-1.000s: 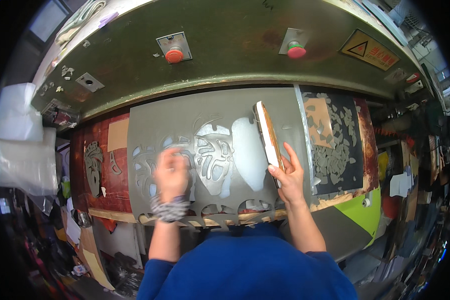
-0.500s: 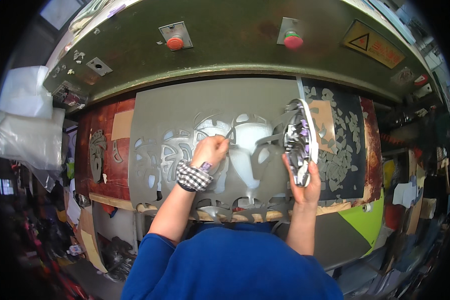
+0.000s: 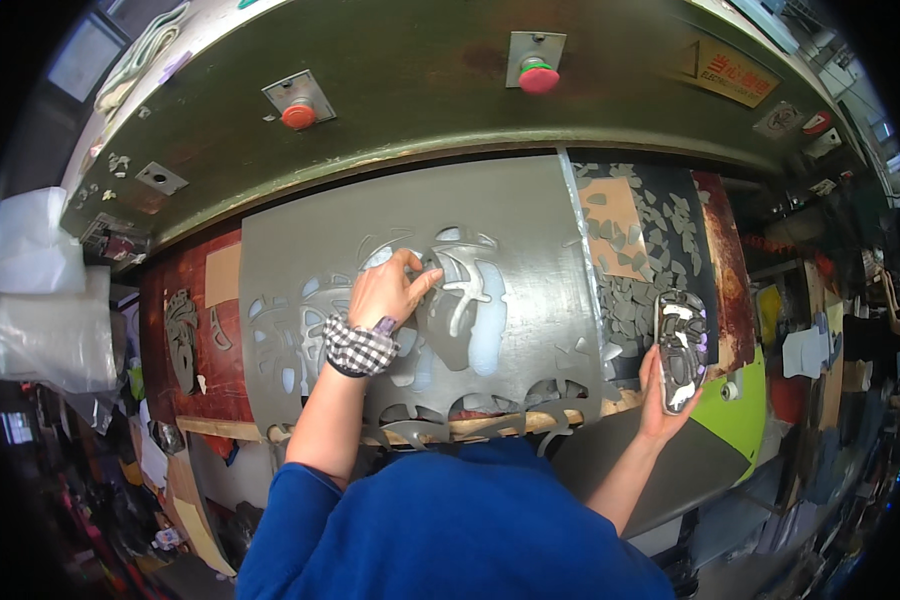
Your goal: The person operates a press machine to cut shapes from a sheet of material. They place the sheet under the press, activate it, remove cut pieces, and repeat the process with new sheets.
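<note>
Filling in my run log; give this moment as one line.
left hand: at cut gray sheet | right hand: holding sole-shaped die | gray scraps: right of sheet

Warning plate (image 3: pixel 733 76) on the green machine front (image 3: pixel 420 100)
Yellow plate at upper right: black triangle outline (image 3: pixel 695 60), large red characters (image 3: pixel 745 68), smaller Latin lettering beneath. Grey sticker (image 3: pixel 777 120) nearby: too small to read.

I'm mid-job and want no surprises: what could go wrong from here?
The right hand grips the sole-shaped tool near the bench's wooden front edge; it might slip and fall. The left hand is at the cut-outs in the grey sheet, where narrow parts could tear if pulled. Loose scraps beside the sheet might get under it.
</note>
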Demonstrator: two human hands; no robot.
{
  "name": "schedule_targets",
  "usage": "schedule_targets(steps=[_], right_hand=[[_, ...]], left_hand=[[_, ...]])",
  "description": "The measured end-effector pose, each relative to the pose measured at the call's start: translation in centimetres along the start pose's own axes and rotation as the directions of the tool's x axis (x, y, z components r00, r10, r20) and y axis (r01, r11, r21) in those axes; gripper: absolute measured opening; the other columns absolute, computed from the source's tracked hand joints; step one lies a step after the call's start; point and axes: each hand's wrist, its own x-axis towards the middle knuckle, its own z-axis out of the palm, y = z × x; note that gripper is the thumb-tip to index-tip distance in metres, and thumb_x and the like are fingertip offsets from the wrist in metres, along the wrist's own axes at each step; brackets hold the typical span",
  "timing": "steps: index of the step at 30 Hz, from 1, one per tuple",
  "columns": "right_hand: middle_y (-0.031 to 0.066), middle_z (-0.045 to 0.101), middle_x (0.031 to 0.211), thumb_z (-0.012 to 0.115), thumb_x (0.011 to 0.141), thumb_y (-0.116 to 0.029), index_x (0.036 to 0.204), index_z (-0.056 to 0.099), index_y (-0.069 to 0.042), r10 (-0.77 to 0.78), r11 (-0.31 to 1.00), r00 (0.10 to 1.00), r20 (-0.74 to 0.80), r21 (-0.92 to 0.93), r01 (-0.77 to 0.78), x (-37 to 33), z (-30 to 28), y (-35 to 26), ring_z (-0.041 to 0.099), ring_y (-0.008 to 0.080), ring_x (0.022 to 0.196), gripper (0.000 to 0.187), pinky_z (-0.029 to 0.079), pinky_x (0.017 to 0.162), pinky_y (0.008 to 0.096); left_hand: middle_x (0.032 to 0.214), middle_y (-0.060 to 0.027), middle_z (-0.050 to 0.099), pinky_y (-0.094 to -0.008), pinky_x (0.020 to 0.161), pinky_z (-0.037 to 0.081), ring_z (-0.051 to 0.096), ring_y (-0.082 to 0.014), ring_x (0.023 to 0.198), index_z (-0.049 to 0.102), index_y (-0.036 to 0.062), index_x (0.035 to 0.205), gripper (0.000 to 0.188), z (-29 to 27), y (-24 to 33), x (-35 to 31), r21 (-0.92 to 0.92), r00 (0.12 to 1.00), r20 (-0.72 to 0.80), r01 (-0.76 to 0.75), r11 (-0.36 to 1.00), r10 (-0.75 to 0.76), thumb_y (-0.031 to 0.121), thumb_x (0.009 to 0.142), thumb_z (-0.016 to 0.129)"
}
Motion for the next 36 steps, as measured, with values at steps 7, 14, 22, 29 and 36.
schedule_targets(steps=[7, 14, 22, 29, 36], right_hand=[[0.0267, 0.041, 0.135, 0.060, 0.088, -0.021, 0.140, 0.029, 0.004, -0.187, 0.730, 0.967, 0.173, -0.635, 0.254, -1.0, -1.0, 3.6, 0.043, 0.0445, 0.124, 0.065, 0.035, 0.108, 0.0539], [0.0230, 0.050, 0.130, 0.069, 0.074, 0.006, 0.134, 0.040, 0.010, 0.025, 0.308, 0.918, 0.396, -0.876, 0.370, -0.8, -0.7, 9.8, 0.051, 0.0266, 0.120, 0.066, 0.040, 0.103, 0.0358], [0.0201, 0.050, 0.129, 0.074, 0.072, 0.002, 0.131, 0.043, 0.009, 0.037, 0.034, 0.819, 0.573, -0.820, 0.572, 0.6, 3.5, 12.9, 0.052, 0.0238, 0.117, 0.067, 0.041, 0.100, 0.0348], [0.0207, 0.046, 0.133, 0.084, 0.056, -0.002, 0.121, 0.055, 0.002, 0.217, -0.431, 0.762, 0.610, -0.641, 0.635, 2.1, 3.3, 14.8, 0.049, 0.0296, 0.122, 0.071, 0.041, 0.101, 0.0376], [0.0309, 0.032, 0.136, 0.087, 0.053, -0.013, 0.130, 0.046, -0.003, 0.436, -0.736, 0.693, 0.575, -0.215, 0.642, 4.0, 0.0, 18.0, 0.037, 0.0477, 0.123, 0.088, 0.035, 0.102, 0.0510]], left_hand=[[0.056, 0.0067, 0.050, -0.0234, 0.048, 0.037, 0.048, -0.0025, 0.054, 0.058, 0.0028, 0.107, 0.020, 0.6, -0.3, 0.5, -0.713, 0.962, 0.269, 0.236, 0.660, -0.054, 0.011, 0.089, 0.062], [0.072, -0.0087, 0.063, -0.0393, 0.060, 0.050, 0.063, -0.0269, 0.067, 0.066, 0.0117, 0.099, 0.020, 1.9, 1.1, 0.1, 0.169, 0.963, -0.211, -0.135, 0.976, 0.170, 0.016, 0.079, 0.070], [0.126, -0.0272, 0.048, -0.0542, 0.105, 0.030, 0.042, -0.0391, 0.124, 0.053, -0.0024, 0.121, 0.051, 12.5, 14.2, 2.8, 0.202, 0.700, 0.208, -0.714, 0.670, 0.683, 0.026, 0.080, 0.061], [0.105, -0.0141, 0.064, -0.0407, 0.082, 0.051, 0.062, -0.0317, 0.096, 0.062, 0.0022, 0.109, 0.026, 12.1, 10.5, -7.1, -0.762, 0.342, 0.177, -0.545, 0.348, 0.923, 0.013, 0.085, 0.058], [0.091, -0.0103, 0.068, -0.0321, 0.074, 0.051, 0.065, -0.0231, 0.083, 0.064, 0.0003, 0.104, 0.021, -2.6, -4.6, -5.7, -0.351, 0.957, -0.204, -0.268, 0.897, 0.206, 0.001, 0.086, 0.055]])
